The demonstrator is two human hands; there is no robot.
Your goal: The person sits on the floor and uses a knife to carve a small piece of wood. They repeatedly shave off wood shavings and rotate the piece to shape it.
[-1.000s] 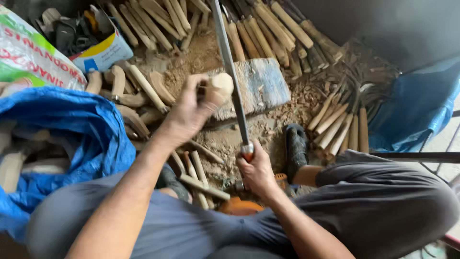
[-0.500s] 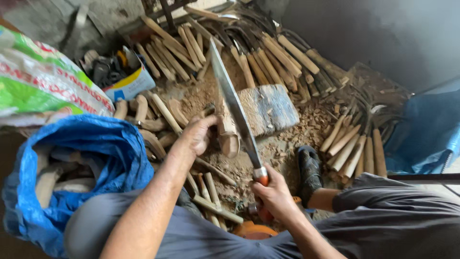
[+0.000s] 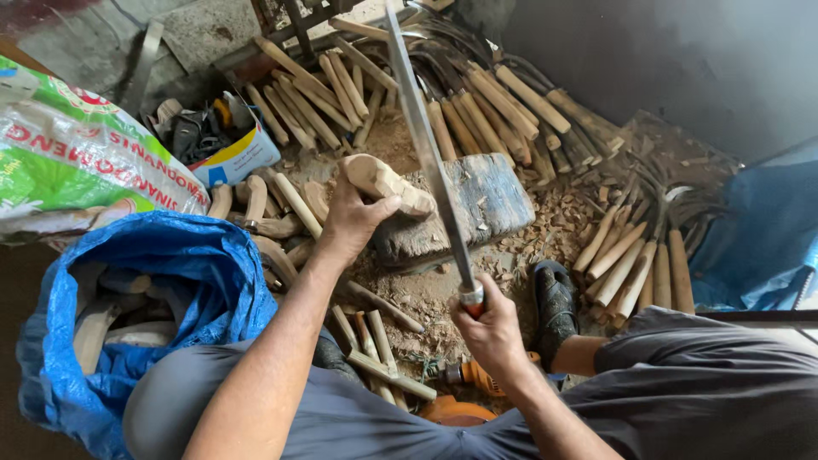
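Head view, looking down past grey-trousered knees: the left hand (image 3: 354, 217) is clamped round a pale carved wood piece (image 3: 388, 183), pressing it onto the grey chopping block (image 3: 477, 209) on the workshop floor. The right hand (image 3: 490, 328) is clenched on the red-collared grip of a long blade (image 3: 426, 145), which rises steeply over the block; its tip runs out of the top edge, so the full length can't be seen. The lower half of the wood piece is hidden under the fingers. The blue sack (image 3: 170, 290) at left holds more pale pieces, mostly in shadow. An orange object (image 3: 460, 409) between the legs is too covered to identify. A black shoe (image 3: 554, 302) sits beside the wood chips (image 3: 545, 238). Compared with half a second ago, the wood piece now lies flatter on the block, and the blade stands higher and closer to upright.
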